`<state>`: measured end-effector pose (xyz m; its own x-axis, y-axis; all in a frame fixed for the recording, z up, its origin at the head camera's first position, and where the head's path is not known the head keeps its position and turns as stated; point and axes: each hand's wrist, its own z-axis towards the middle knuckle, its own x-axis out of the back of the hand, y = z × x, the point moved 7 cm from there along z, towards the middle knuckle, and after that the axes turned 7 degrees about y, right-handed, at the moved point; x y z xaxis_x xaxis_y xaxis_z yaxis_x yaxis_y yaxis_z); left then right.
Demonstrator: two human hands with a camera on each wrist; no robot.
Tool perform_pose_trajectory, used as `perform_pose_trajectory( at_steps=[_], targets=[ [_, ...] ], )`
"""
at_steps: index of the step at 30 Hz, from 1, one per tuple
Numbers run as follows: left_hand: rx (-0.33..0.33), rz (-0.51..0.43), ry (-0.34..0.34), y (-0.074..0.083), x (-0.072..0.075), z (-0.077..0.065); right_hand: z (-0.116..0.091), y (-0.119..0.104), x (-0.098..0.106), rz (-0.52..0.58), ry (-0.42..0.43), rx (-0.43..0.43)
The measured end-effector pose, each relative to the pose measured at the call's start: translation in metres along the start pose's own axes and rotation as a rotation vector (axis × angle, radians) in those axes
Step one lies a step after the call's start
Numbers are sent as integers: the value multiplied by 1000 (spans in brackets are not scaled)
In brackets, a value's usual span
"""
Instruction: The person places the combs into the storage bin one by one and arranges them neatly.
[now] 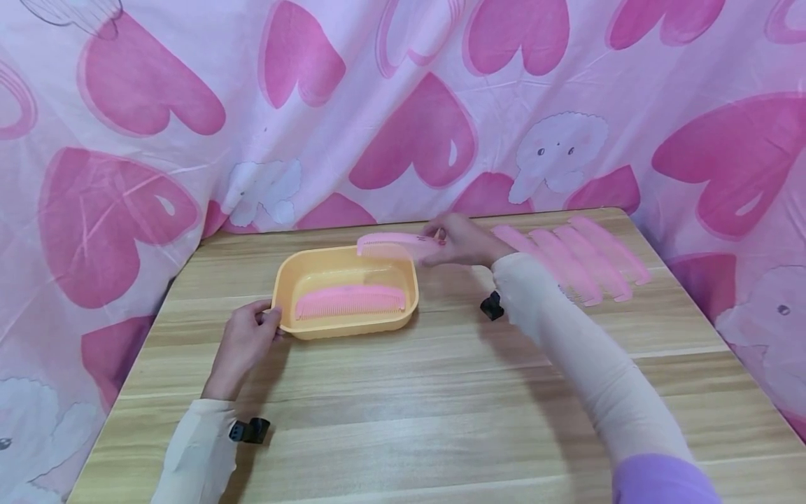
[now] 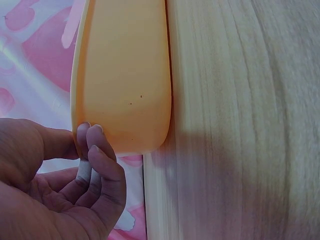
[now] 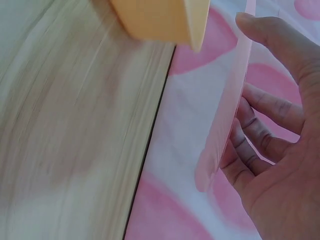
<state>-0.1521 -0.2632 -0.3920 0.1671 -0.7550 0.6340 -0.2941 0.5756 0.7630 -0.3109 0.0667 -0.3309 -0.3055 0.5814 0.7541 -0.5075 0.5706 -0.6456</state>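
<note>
A yellow plastic basin stands on the table, and one pink comb lies inside it. My left hand pinches the basin's left rim between thumb and fingers; the left wrist view shows the fingertips at the edge of the basin wall. In my right hand is another pink comb, gripped near its right end and held over the basin's back right corner. The right wrist view shows this comb edge-on between thumb and fingers.
Several pink combs lie side by side at the back right of the wooden table. Behind the table hangs a pink curtain with hearts. A small black device is on the left wrist, another on the right.
</note>
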Motion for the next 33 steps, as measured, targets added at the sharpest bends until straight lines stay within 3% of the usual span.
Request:
perform_pose_trajectory(
  at_steps=[19,33],
  targets=[
    [-2,8,-5,0,-1,1,31,-60,-66,-53,-104,92],
    [-20,8,10,-1,0,1,38,-64,-109,-173,-146,33]
  ],
)
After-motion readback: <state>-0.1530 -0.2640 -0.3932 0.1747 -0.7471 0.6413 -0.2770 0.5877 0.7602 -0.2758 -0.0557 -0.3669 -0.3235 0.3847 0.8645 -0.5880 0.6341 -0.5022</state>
